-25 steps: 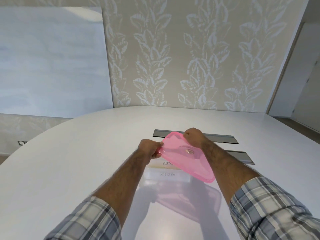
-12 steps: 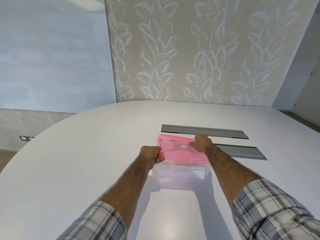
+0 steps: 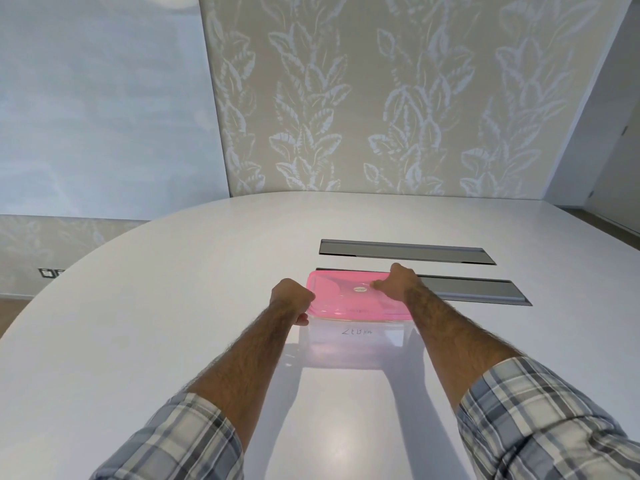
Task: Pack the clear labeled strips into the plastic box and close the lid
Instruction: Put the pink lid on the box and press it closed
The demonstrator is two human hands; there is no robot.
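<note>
With the left hand point(image 3: 290, 299) clamped on the lid point(image 3: 349, 299) at 9 o'clock and the right hand point(image 3: 398, 282) pressing at 2, uneven pressure could leave one corner of the box point(image 3: 353, 344) unsealed.

Bright, even daylight on my feed, soft glare patch on the glossy white table point(image 3: 138, 341) near the bottom edge, faint forearm shadows falling toward me, wide-angle bowing at the edges, slight overall softness.

White rounded table point(image 3: 145, 323) carries one clear plastic box point(image 3: 356, 344), just before two grey recessed slot covers point(image 3: 405, 252).
</note>
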